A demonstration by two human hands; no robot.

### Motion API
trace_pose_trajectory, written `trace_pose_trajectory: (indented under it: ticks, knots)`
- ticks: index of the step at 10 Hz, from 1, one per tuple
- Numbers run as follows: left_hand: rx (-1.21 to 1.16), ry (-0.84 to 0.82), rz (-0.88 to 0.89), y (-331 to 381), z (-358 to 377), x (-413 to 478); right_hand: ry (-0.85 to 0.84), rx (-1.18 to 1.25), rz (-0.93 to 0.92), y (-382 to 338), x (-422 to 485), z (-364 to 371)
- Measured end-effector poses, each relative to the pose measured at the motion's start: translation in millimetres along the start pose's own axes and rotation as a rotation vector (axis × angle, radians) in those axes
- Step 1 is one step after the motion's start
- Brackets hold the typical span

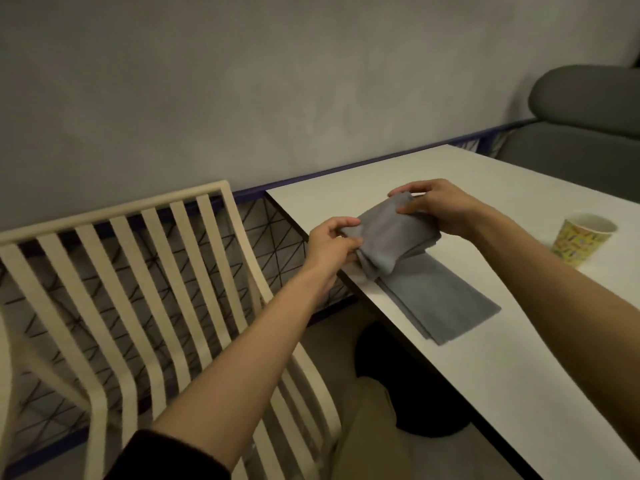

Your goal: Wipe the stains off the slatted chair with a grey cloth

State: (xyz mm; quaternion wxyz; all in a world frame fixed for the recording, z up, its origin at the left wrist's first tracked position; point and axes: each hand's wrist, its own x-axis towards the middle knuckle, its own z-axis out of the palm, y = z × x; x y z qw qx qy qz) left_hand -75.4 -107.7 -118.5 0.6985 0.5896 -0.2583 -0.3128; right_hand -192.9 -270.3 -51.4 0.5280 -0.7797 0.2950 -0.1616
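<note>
Hands: two are being counted; both are bare, with the forearms reaching forward from the lower edge; a dark sleeve is being seen pushed up on the left arm only.
Left hand: the near-left end of the grey cloth is being pinched between thumb and fingers; the hand is being held just past the table's left edge.
Right hand: the far end of the same cloth is being gripped between thumb and fingertips; the hand is being held above the tabletop.
Grey cloth: one is being counted; its upper part is being lifted and bunched between the two hands, while its lower part is lying flat, folded in layers, on the white table near the left edge.
Slatted chair: one is being counted, cream in colour; it is standing to the left of the table, apart from the cloth; roughly seven back slats are being seen, curving down into the seat; no stains are being made out from this view.
Paper cup: one is being counted, yellow-patterned with a white rim; it is standing upright on the table, well to the right of the cloth.
Grey sofa: one is being seen, beyond the table's far corner.
Wire mesh panel: one is being seen, running along the grey wall behind the chair.
</note>
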Motion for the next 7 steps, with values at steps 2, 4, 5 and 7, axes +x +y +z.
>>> trace_pose_trajectory:
  ticks: [2,4,5,7]
  knots:
    - [0.737,0.024,0.227,-42,29,32,0.001,-0.310,0.067,52,45,-20]
    - [1.173,-0.169,0.369,-78,17,38,-0.097,-0.811,-0.208,87,47,9]
    - [1.218,-0.214,0.353,-83,18,49,-0.258,-0.991,-0.200,110,49,19]
    - [1.143,-0.097,0.410,-63,-4,41,-0.109,-1.075,-0.343,99,48,32]
